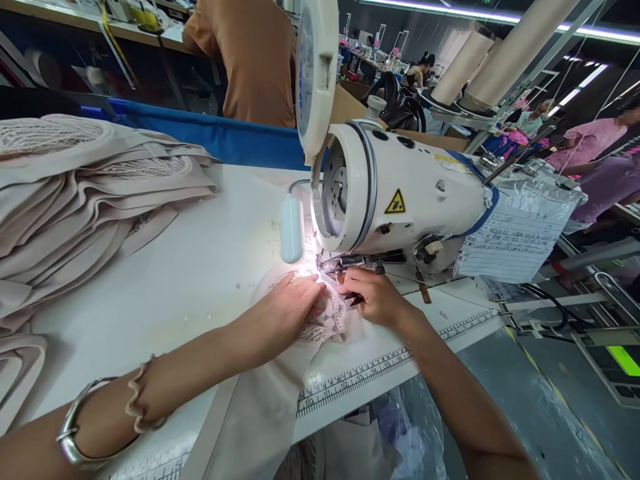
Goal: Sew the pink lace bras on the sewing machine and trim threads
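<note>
Pale pink lace fabric [336,312] lies under the lit needle area of a white sewing machine [415,190]. My left hand [290,308] rests on this fabric, fingers stretched out and lying flat near the needle. On the other side, my right hand [373,293] is closed, with thumb and forefinger at the lace edge by the presser foot. Dark pointed tips, perhaps of thread snips [354,299], stick out from under its curled fingers. Smooth beige cloth [255,420] joined to the lace hangs over the table's front edge. The fingertips of my left hand are partly lost in glare.
A pile of beige garment pieces [75,200] lies at the left. A pale blue lamp-like housing [291,230] stands beside the needle. A printed ruler [360,380] runs along the table edge. Thread cones [510,60] stand behind; a person in brown [255,60] sits opposite.
</note>
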### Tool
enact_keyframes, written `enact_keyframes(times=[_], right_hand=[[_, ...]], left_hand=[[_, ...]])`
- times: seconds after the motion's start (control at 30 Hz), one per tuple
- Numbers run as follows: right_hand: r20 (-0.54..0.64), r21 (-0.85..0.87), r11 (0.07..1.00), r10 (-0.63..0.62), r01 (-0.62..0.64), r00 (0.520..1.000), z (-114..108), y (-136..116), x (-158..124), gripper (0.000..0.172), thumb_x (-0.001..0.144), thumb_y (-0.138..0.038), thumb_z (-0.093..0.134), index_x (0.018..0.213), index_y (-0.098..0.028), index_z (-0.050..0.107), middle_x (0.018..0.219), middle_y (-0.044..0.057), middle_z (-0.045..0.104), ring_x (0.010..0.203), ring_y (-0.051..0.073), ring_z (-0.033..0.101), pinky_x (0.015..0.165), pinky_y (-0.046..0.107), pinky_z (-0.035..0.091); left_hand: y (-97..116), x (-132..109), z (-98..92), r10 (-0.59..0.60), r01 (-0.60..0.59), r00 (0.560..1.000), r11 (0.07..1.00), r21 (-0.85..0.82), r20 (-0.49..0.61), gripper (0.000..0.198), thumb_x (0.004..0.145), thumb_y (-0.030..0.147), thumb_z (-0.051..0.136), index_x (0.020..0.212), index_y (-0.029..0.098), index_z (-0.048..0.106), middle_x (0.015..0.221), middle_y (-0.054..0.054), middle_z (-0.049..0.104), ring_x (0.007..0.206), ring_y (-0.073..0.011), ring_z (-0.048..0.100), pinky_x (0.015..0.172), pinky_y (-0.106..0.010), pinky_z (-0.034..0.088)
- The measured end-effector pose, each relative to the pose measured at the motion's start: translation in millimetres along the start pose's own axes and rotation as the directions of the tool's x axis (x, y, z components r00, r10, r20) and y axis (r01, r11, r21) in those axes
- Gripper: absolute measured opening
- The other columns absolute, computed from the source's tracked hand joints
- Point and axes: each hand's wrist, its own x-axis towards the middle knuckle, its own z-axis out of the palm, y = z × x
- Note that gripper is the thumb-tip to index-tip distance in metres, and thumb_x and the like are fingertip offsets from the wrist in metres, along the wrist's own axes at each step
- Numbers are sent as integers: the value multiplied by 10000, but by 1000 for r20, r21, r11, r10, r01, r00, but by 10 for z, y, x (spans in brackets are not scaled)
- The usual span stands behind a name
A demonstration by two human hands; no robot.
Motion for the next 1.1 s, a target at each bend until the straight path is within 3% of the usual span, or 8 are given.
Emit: enact_keyframes(times=[0.07,0.17,0.3,0.53,0.67,0.73,0.9,1.1], right_hand=[[-14,-40,998,-57,56,998,-11,-27,24,247,829,-36,498,854,-203,678,1020,67,709,892,188,636,717,276,504],[-40,-89,984,-159,155,986,-18,-58,56,289,901,-35,451,822,-199,675,1165,79,725,1095,230,612,833,345,516],[-98,-86,976,-210,202,973,2,-31,62,301,949,-73,444,878,-204,706,1048,63,768,1050,240,622,874,395,512],[-60,-88,977,-202,196,977,35,2,63,362,920,-23,414,1028,-193,715,1159,55,753,1102,239,603,852,385,488],[-53,-115,979,-175,168,983,41,-42,80,379,948,-30,380,1046,-182,713,1207,61,739,1125,234,601,787,364,475],[-73,-137,974,-192,181,979,41,-55,88,389,953,-23,372,1074,-173,711,1208,63,738,1112,233,602,802,371,479],[-119,-140,961,-256,239,959,38,-48,95,372,968,-38,401,1090,-188,719,1172,70,744,1076,233,605,864,396,492],[-186,-157,947,-308,282,933,38,-48,86,323,937,-7,464,1038,-179,718,1046,46,772,1015,221,628,793,365,484]], left_hand=[[-19,2,37,53,-51,998,997,53,-32,249,1020,185,382,1074,161,624,922,-70,633,822,-215,561,785,-395,474],[-61,-12,99,118,-111,992,987,115,-51,278,1029,242,411,1178,165,633,1130,-123,639,1008,-263,596,895,-453,460],[-141,-22,100,147,-141,987,985,103,-57,306,1046,259,390,1190,174,646,1291,-138,612,1195,-281,571,981,-455,446],[-391,48,-100,134,-134,991,991,12,-2,437,1087,343,283,1166,210,691,1258,-105,659,1115,-232,625,976,-385,470],[-408,74,-198,96,-99,994,994,54,51,403,1081,301,299,1132,211,689,1247,-90,674,1038,-214,648,895,-346,492],[-389,72,-191,102,-104,995,990,99,23,344,1061,244,349,1077,192,688,1206,-97,683,1025,-219,637,887,-354,488],[-372,51,-113,262,-261,965,956,131,4,277,952,53,430,1038,170,666,1035,-92,697,955,-218,613,885,-379,470],[-376,43,-97,270,-262,963,938,229,-7,318,934,56,471,1140,201,665,992,-89,673,860,-217,584,736,-348,443]])
